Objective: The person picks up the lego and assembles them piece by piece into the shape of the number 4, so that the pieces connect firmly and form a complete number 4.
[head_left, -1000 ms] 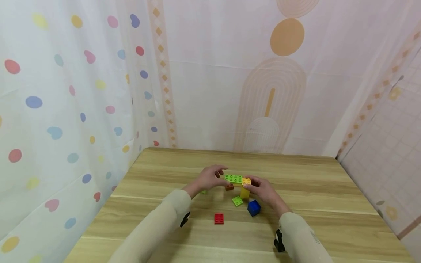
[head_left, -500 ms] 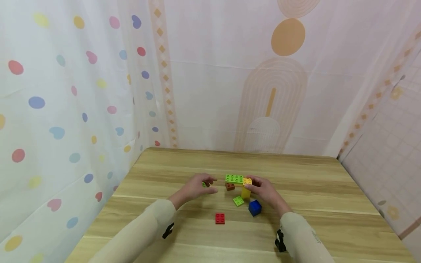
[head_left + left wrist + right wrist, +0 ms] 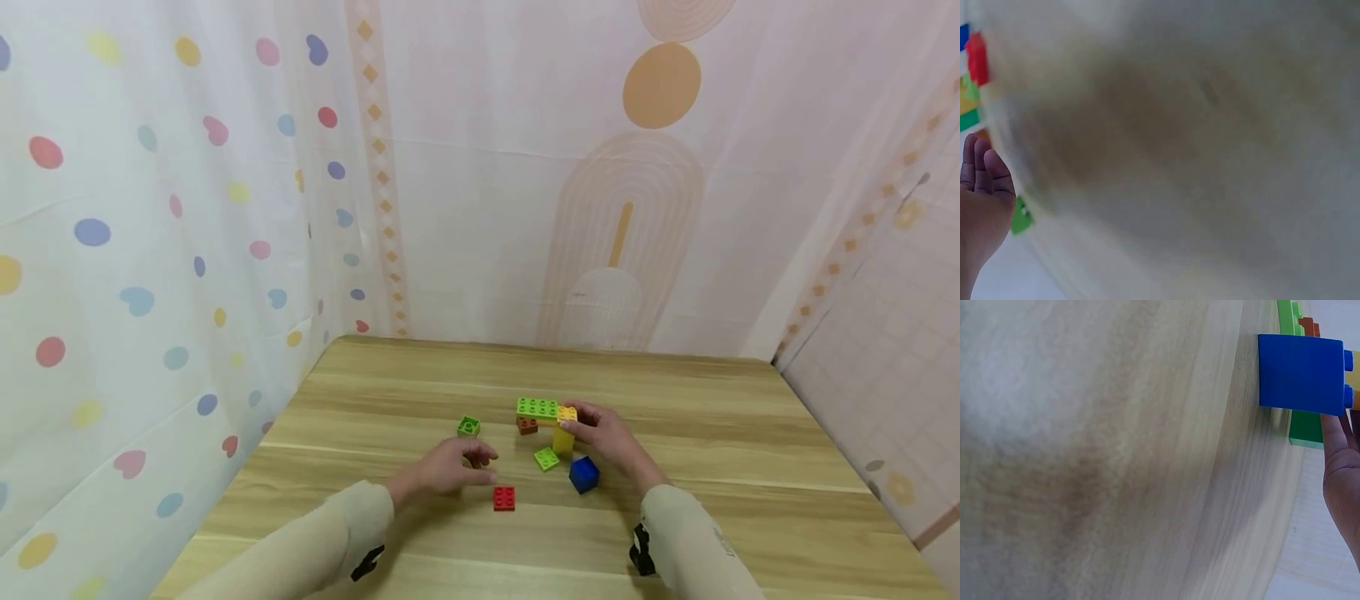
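Note:
My right hand (image 3: 607, 435) grips an upright yellow brick stack (image 3: 563, 440), thumb on its near side by the studded top. A long light-green brick (image 3: 537, 408) sticks out leftward from the stack's upper end. My left hand (image 3: 452, 467) holds nothing, its fingers loosely bent, just up and left of a flat red brick (image 3: 504, 498). In the left wrist view that red brick (image 3: 977, 59) lies beyond the fingertips. A blue brick (image 3: 584, 474) sits close to my right hand; in the right wrist view its blue side (image 3: 1300, 374) partly hides the stack.
A thin lime-green brick (image 3: 546, 458) lies left of the stack's foot. Behind it is a brown brick (image 3: 528, 426), below the long light-green one. Another green brick (image 3: 468, 427) rests beyond my left hand. Patterned curtains (image 3: 465, 208) border the wooden table (image 3: 712, 433).
My left hand has left the long light-green brick's end, moving left and then toward me near the red brick, uncovering the green brick behind. My right hand keeps its grip on the yellow stack.

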Demonstrator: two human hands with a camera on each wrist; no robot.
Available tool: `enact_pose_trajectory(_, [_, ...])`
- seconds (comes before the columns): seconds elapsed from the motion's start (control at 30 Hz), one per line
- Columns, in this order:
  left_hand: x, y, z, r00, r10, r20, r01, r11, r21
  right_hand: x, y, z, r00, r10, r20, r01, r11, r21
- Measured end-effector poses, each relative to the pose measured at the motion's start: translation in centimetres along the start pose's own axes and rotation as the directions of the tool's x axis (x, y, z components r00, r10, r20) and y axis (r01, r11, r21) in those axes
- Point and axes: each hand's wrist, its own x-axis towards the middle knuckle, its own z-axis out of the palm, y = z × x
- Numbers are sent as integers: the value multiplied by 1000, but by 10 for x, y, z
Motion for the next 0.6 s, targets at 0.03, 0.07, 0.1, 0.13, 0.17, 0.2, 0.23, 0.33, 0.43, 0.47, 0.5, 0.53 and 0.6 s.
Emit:
enact_pose_trajectory(0.03, [-1,-1,3,1000,-5,11,5,1000,-8,0,0,0,1000,-1,-1,1,1000,-2])
enact_pose_trajectory(0.07, [-2,-2,5,1000,-13,18,13,1000,-15,1,0,0,1000,-3,-1,3,1000,-4])
enact_pose_trajectory(0.1, [-3,-2,7,1000,-20,24,20,1000,-19,1,0,0,1000,-5,0,5,1000,-9])
enact_pose_trajectory(0.13, [-5,-3,10,999,-23,27,24,999,-21,1,0,0,1000,-5,1,6,1000,-12])
enact_pose_trajectory(0.17, [-6,-4,11,999,-29,28,29,999,-25,1,0,0,1000,-5,1,5,1000,-11])
enact_pose_trajectory(0.2, [-7,-4,13,999,-34,27,35,999,-28,0,0,0,1000,-4,0,4,1000,-11])
enact_pose_trajectory(0.23, [-8,-4,14,999,-37,25,38,999,-25,0,0,0,1000,-4,-1,4,1000,-12])
enact_pose_trajectory(0.33, [-10,-4,16,999,-25,29,25,1000,-6,0,1,0,1000,0,-3,0,1000,-12])
enact_pose_trajectory(0.43, [-10,-4,18,999,0,44,0,1000,20,0,1,0,1000,1,4,-1,1000,-12])
enact_pose_trajectory(0.47, [-10,-4,18,999,13,47,-15,1000,25,0,0,0,1000,0,4,0,1000,-11])
enact_pose_trajectory(0.5, [-10,-4,19,999,22,50,-24,999,35,0,0,0,1000,1,5,-1,1000,-10])
enact_pose_trajectory(0.53, [-10,-4,19,998,31,53,-34,999,38,0,0,0,1000,1,4,-1,1000,-9])
enact_pose_trajectory(0.6, [-10,-4,20,998,36,57,-39,998,46,0,0,0,1000,-1,2,1,1000,-10])
